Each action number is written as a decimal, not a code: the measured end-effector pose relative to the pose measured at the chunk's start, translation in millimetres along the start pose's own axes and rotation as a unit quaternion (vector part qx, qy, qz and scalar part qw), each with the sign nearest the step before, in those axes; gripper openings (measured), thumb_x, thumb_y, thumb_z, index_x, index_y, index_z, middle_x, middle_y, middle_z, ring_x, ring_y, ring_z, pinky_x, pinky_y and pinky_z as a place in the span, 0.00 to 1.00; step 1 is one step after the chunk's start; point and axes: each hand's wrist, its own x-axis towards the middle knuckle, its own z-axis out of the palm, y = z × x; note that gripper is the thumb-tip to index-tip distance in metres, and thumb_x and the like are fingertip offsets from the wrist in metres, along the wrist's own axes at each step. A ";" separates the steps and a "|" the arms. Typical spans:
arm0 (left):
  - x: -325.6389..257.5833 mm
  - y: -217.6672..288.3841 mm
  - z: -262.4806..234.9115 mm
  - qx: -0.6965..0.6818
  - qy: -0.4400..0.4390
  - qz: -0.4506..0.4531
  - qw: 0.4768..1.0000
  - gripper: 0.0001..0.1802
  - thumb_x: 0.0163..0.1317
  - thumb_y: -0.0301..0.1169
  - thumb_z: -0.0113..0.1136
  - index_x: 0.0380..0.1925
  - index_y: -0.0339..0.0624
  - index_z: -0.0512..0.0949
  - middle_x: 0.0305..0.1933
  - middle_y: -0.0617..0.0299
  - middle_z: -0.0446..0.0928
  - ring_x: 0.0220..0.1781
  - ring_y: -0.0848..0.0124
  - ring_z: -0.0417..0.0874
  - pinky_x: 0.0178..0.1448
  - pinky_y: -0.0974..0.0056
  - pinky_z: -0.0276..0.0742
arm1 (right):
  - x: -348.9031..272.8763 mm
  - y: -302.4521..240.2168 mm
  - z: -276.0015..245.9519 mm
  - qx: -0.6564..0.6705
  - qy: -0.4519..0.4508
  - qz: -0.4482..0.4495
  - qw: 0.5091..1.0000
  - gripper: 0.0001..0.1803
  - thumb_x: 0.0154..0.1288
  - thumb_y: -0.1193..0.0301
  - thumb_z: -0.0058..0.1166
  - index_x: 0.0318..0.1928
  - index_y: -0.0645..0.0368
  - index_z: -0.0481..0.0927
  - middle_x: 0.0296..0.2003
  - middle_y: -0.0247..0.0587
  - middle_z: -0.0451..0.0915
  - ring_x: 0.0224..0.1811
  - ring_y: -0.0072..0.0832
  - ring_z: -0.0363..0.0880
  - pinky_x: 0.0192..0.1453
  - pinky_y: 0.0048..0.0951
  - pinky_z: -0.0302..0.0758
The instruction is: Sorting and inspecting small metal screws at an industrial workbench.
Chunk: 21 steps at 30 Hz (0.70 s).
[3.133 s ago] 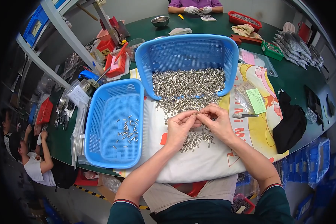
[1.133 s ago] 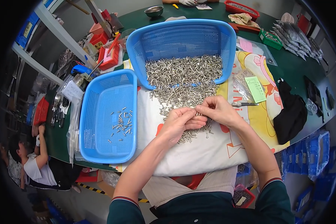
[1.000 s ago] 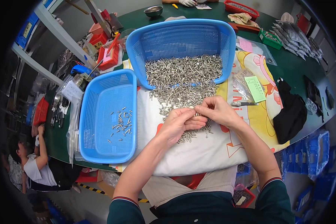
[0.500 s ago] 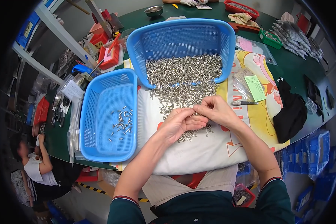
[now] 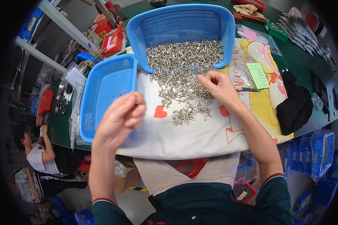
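- Left hand [image 5: 120,120], fingers curled as if pinching something too small to make out, hovers at the near right rim of the smaller blue basket [image 5: 101,97].
- Right hand [image 5: 218,87], fingertips narrowed, touches the spilled metal pins [image 5: 180,90] on the white cloth [image 5: 184,135]; it is the nearer hand.
- Pins lie scattered, fanning from the larger tilted basket [image 5: 180,26] beyond.
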 end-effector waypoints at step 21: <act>19.2 -83.6 4.3 0.658 0.177 0.301 0.667 0.04 0.49 0.19 0.59 0.26 0.33 0.75 0.27 0.52 0.72 0.30 0.55 0.75 0.34 0.57 0.71 | -9.8 9.8 -12.9 -0.526 -0.172 -0.387 0.738 0.03 0.45 0.75 0.50 0.21 0.60 0.72 0.25 0.40 0.71 0.32 0.34 0.74 0.33 0.34 0.73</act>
